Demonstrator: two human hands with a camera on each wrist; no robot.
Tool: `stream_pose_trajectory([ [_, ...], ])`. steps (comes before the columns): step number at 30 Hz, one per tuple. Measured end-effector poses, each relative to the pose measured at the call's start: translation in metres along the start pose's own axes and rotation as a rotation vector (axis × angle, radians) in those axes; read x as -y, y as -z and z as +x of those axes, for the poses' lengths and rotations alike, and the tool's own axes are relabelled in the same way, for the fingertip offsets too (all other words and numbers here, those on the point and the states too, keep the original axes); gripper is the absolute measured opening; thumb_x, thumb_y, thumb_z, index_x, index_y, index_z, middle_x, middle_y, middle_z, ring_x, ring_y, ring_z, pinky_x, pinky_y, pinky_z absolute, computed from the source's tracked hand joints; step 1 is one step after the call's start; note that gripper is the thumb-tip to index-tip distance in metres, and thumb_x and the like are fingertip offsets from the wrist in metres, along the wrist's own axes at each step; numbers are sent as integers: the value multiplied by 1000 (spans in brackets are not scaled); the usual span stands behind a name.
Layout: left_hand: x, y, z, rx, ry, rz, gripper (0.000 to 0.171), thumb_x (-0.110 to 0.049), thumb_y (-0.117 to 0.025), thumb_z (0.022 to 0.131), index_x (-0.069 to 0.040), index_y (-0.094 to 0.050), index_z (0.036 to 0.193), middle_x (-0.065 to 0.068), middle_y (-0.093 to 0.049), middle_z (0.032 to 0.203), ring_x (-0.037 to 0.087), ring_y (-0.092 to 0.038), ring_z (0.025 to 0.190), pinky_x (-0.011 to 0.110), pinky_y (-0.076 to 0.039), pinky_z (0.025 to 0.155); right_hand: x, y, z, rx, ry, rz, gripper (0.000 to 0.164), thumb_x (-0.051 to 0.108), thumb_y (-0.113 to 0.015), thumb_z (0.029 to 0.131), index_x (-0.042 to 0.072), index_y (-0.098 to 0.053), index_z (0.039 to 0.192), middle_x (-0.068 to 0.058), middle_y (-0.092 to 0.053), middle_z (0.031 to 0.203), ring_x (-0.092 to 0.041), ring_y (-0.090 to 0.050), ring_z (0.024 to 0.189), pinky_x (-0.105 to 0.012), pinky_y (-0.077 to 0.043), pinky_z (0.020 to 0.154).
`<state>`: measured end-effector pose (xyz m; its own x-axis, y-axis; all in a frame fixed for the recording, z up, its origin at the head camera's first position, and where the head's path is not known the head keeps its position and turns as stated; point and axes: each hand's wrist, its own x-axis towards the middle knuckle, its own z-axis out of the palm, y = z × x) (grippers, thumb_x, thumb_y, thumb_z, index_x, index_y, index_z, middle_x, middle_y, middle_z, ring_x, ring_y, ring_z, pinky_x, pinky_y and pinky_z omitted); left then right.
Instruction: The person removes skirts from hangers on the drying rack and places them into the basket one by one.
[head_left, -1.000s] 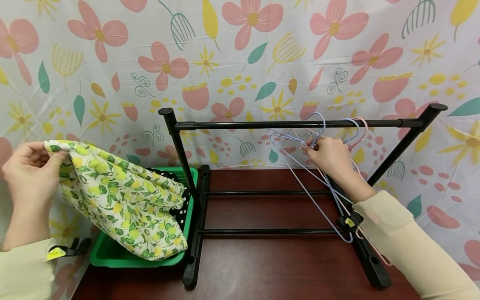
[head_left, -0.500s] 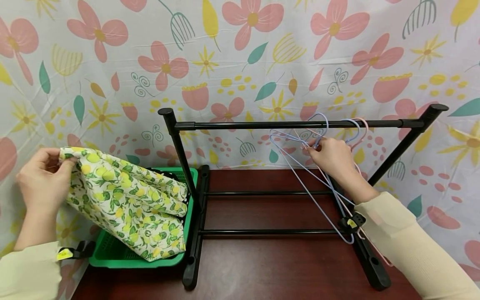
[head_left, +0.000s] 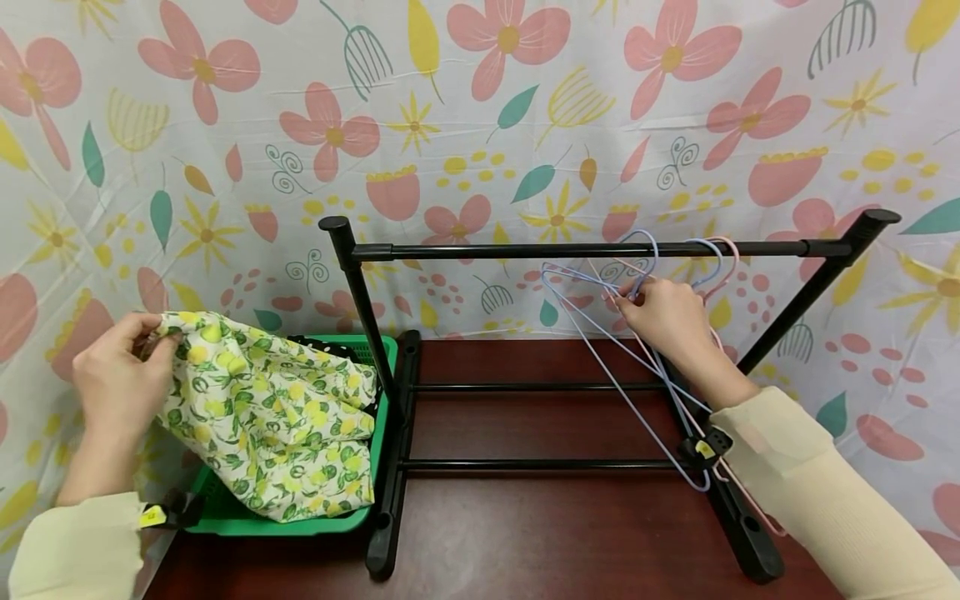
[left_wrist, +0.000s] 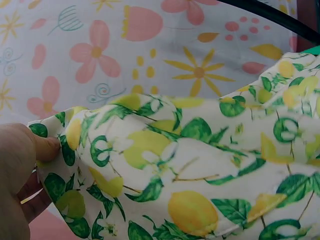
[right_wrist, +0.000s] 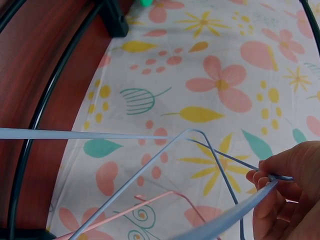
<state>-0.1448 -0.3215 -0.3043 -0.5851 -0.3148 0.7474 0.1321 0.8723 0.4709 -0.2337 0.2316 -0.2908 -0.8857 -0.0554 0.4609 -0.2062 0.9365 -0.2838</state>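
My left hand pinches the top corner of a white cloth garment printed with yellow lemons and green leaves. The rest of the garment drapes down into a green basket. In the left wrist view the thumb presses on the fabric's edge. On the right, my right hand grips a light-blue hanger near the base of its hook, just under the black rail. The right wrist view shows the fingers closed around the blue wire. Another blue hanger hook and a pink hanger hook sit on the rail nearby.
The black clothes rack stands on a dark red-brown table, with two lower bars between its feet. Black polka-dot cloth shows inside the basket. A flower-patterned sheet hangs behind everything.
My left hand has moved right and down, bringing the lemon-print garment's corner closer to the basket; the fabric sags more. My right hand has shifted only slightly on the hanger.
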Motion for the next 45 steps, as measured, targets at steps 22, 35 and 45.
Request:
stream_pose_trajectory([
  [22,28,-14,-41,337,45,152,17,-4,-68,81,3,-66,96,21,-44,123,42,-42,104,54,-35,75,-2,-2,-2,27,-19,17,20,30,-66,82,10,-70,76,-1,-47,49,-24,-48,46,-35,-31,41],
  [35,39,-27,-59,554,-11,193,23,-12,-65,85,-3,-63,106,24,-61,104,35,-57,64,43,-42,47,-3,-4,-2,32,-17,11,21,30,-65,83,10,-70,79,-5,-53,56,-25,-50,48,-37,-33,42],
  [45,47,-39,-84,756,45,174,28,-17,-61,88,0,-61,110,20,-66,88,15,-51,52,29,-34,42,-3,-3,-3,33,-24,16,22,31,-66,82,10,-70,79,-4,-54,55,-27,-52,51,-41,-36,44],
])
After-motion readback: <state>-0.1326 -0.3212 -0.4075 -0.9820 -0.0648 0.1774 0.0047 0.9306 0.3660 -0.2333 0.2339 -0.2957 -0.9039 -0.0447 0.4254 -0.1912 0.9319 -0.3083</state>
